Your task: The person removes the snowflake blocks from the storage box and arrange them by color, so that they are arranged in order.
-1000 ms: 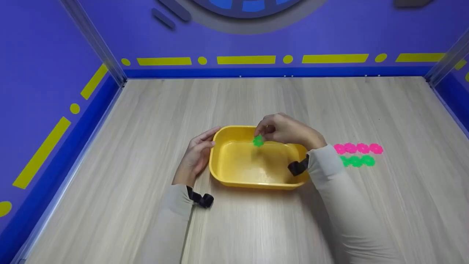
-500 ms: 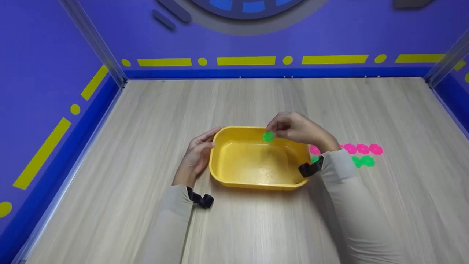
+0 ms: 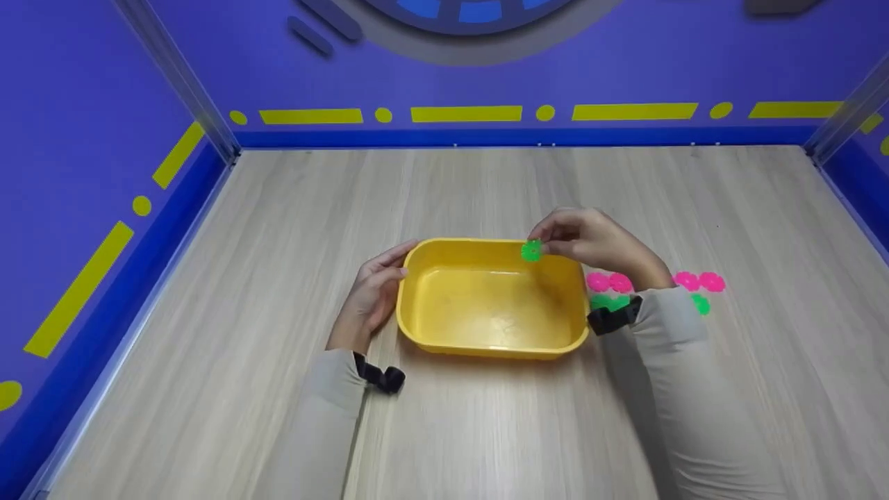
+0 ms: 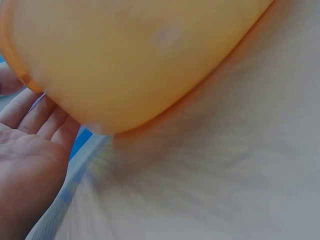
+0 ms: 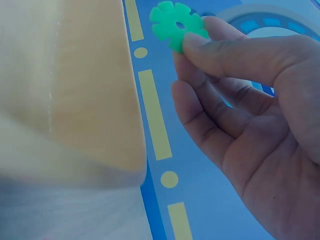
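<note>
My right hand (image 3: 611, 243) pinches a green interlocking disc (image 3: 532, 251) between thumb and fingers, over the far right rim of a yellow plastic basin (image 3: 486, 347). In the right wrist view the disc (image 5: 172, 22) shows notched, petal-like edges and a slot in its middle. The basin stands on the table, and no discs show inside it. Against its left wall rests my left hand (image 3: 373, 295), the thumb at the rim. The left wrist view has this hand's fingers (image 4: 37, 115) fairly straight along the outside of the basin, their tips hidden.
To the right of the basin lie a row of pink discs (image 3: 699, 281) and a row of green discs (image 3: 609, 303), both partly covered by my right wrist. Blue panels (image 3: 479, 83) with yellow marks bound the wooden table (image 3: 444, 423) at the back and sides.
My right hand has moved to the right and slightly away with the green disc, from over the basin's middle to its far right rim. My left hand and the basin stay put.
</note>
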The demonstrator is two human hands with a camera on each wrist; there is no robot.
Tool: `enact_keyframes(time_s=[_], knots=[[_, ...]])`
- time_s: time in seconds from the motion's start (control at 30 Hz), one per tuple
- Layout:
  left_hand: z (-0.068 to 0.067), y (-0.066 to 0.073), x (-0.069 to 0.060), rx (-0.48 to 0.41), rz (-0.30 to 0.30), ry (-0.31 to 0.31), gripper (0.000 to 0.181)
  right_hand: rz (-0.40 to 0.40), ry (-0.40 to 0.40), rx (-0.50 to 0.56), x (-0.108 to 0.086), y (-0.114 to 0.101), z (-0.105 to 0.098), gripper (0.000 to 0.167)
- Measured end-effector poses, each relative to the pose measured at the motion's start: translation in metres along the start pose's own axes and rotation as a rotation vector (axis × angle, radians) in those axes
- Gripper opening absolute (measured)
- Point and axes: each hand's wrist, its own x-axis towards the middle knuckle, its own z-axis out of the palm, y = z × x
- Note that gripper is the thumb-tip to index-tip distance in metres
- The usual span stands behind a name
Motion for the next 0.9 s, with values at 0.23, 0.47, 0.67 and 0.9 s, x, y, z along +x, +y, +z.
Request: enact_keyframes(time_s=[0.23, 0.47, 0.67, 0.9], knots=[[0.001, 0.001, 0.000, -0.001, -0.008, 0.005, 0.055, -0.041, 0.052, -0.018, -0.010, 0.010, -0.007, 0.018], [0.002, 0.002, -0.001, 0.000, -0.014, 0.002, 0.056, -0.049, 0.082, -0.045, -0.020, 0.021, -0.013, 0.018], [0.002, 0.001, -0.001, -0.011, -0.009, 0.010, 0.056, -0.022, 0.104, -0.061, -0.029, 0.027, -0.017, 0.018], [0.001, 0.000, -0.001, -0.003, 0.009, -0.002, 0.056, -0.013, 0.130, -0.049, -0.040, 0.034, -0.021, 0.016]])
